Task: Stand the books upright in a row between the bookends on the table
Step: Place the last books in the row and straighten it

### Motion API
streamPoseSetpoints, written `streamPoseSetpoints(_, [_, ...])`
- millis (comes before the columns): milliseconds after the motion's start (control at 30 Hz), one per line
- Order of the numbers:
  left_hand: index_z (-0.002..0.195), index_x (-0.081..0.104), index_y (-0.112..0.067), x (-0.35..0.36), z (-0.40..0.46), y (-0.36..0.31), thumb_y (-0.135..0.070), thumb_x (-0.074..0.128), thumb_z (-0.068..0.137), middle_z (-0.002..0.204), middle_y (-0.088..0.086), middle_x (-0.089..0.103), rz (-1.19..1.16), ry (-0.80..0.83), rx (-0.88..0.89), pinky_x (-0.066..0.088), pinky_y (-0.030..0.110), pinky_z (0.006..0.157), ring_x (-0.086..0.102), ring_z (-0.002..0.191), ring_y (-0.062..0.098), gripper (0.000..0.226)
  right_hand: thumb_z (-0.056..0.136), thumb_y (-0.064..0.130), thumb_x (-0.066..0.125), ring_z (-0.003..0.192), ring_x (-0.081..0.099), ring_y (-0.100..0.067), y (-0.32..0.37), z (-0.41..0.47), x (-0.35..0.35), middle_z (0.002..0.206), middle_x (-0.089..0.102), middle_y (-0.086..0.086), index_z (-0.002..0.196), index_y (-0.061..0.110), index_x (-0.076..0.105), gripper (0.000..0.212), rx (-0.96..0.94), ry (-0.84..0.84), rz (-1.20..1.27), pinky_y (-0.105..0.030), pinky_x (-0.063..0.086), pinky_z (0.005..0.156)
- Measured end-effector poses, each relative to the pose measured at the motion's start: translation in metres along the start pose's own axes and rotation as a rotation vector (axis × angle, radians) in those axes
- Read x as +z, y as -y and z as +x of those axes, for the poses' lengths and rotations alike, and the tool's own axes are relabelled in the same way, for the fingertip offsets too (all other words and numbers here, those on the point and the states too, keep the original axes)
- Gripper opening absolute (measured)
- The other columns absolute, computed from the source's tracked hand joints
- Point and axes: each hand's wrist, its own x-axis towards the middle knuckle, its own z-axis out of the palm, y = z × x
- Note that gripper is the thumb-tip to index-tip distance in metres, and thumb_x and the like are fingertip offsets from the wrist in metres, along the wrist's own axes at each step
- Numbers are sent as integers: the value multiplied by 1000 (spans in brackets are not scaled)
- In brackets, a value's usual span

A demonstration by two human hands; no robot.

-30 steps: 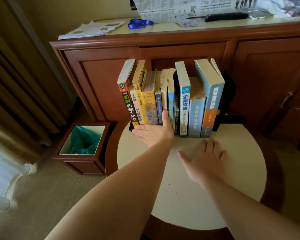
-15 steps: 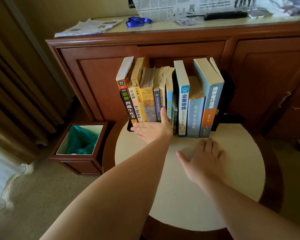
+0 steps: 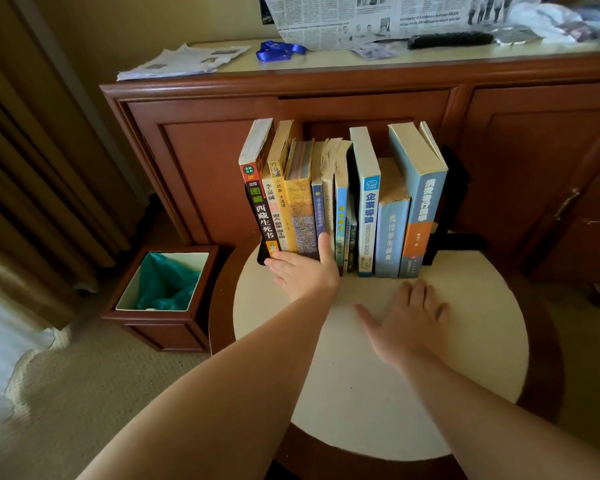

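Observation:
Several books [image 3: 368, 202] stand upright in a row at the back of the round white table [image 3: 465, 358], spines toward me. A black bookend [image 3: 454, 206] closes the right end; the foot of another black bookend [image 3: 262, 256] shows at the left end. The leftmost books lean slightly right. My left hand [image 3: 305, 271] lies open, palm down, against the bottom of the left books, thumb up along a spine. My right hand [image 3: 407, 322] rests flat on the table in front of the right books, holding nothing.
A wooden cabinet [image 3: 205, 161] stands right behind the table, with newspapers [image 3: 184, 60], a blue ribbon [image 3: 279, 50] and a black remote [image 3: 449, 39] on top. A wooden bin with a green bag [image 3: 167, 285] sits on the carpet at the left. Curtains hang at the far left.
My left hand has pushed slightly forward against the bases of the left books, with the thumb rising up a spine. My right hand stays flat on the table.

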Motion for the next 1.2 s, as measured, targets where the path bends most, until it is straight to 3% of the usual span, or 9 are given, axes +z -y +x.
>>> streamPoseSetpoints(200, [165,-13,-6,-24,-15,43,-64,40,104,174,15,-14,214,145,346,-2,45,130,-12,161,25,100,83,93,24,158,8,-30,1,-2,2,171,18,-13,162,6,21,117,11,-29,-6,-54,11,126])
streamPoseSetpoints(300, [168,2,-19,-50,-14,60,-58,45,105,177,2,5,282,200,556,13,45,131,2,162,19,86,83,92,24,159,8,-30,1,-2,0,171,18,-14,163,7,22,116,12,-22,-6,-54,11,126])
streamPoseSetpoints(433, [165,25,-18,-84,0,57,-54,40,108,171,1,28,607,232,913,21,47,130,14,160,22,69,86,89,24,159,6,-30,0,-1,-2,173,13,-14,164,8,18,113,5,5,-14,-54,10,127])
streamPoseSetpoints(500, [166,25,-20,-93,9,50,-55,37,108,171,0,27,785,314,1109,11,47,132,12,160,20,68,87,89,23,159,6,-30,0,-2,-2,173,13,-14,164,8,17,113,3,8,-15,-54,10,126])
streamPoseSetpoints(567, [168,12,-21,-96,16,41,-55,30,110,175,-4,11,1009,394,1279,-12,37,128,-1,162,16,70,86,89,22,159,6,-31,0,-1,-2,173,12,-15,164,7,17,114,7,14,-17,-55,10,127])
streamPoseSetpoints(633, [165,-6,-23,-97,21,28,-59,20,109,174,-4,-8,1195,412,1411,-21,35,124,-17,159,14,72,86,89,21,160,5,-31,0,-1,-3,173,10,-15,165,7,15,114,8,24,-19,-55,9,127])
streamPoseSetpoints(833, [160,-20,-18,-89,40,2,-73,-5,96,170,3,-23,1368,432,1585,-13,44,129,-26,157,21,86,87,89,13,160,5,-31,0,1,-3,174,10,-15,165,8,15,113,9,37,-43,-54,10,127])
streamPoseSetpoints(1033, [165,-11,-12,-74,47,-5,-78,8,98,173,6,-16,1423,487,1715,-24,40,123,-23,157,22,97,88,88,15,160,5,-31,0,2,-1,174,10,-16,165,6,14,112,-4,32,-43,-54,9,127])
streamPoseSetpoints(1200, [161,-21,-13,-69,55,-8,-79,14,99,169,4,-25,1461,481,1728,-25,38,122,-28,155,20,97,87,88,16,160,6,-32,0,2,0,173,10,-17,165,6,15,113,0,32,-50,-54,10,127])
